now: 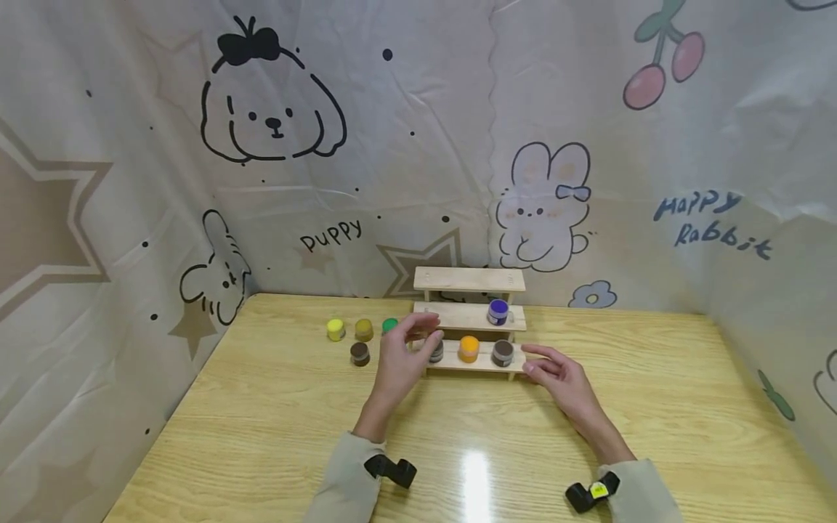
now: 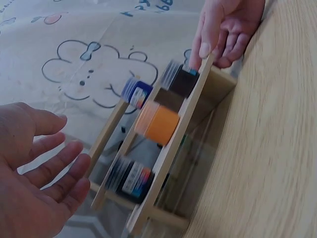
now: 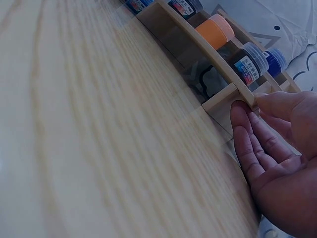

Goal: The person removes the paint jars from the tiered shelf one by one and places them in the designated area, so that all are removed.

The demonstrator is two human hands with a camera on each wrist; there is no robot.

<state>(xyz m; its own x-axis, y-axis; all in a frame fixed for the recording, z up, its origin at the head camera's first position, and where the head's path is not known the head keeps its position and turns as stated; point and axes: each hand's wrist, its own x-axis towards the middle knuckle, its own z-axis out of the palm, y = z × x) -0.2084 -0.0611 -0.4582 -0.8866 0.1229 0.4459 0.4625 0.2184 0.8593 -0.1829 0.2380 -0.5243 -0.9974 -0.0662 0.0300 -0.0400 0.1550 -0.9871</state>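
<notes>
A three-tier wooden display rack [image 1: 469,279] stands at the back of the table. Its lowest tier bears an orange paint jar [image 1: 468,349] between two dark paint jars, the right one [image 1: 503,353] in full view and the left one [image 2: 131,179] partly behind my left hand in the head view. On the middle tier sits a purple-blue paint jar [image 1: 498,312]. My left hand [image 1: 400,359] hovers beside the left dark jar, fingers loosely spread and holding nothing. With thumb and fingers, my right hand [image 1: 565,381] pinches the right end of the lowest tier.
Left of the rack, on the wood-grain table [image 1: 261,407], stand a yellow jar [image 1: 336,330], a mustard jar [image 1: 363,330], a dark brown jar [image 1: 360,354] and a green jar [image 1: 389,325], partly covered by my left hand. A printed cloth [image 1: 418,109] hangs behind.
</notes>
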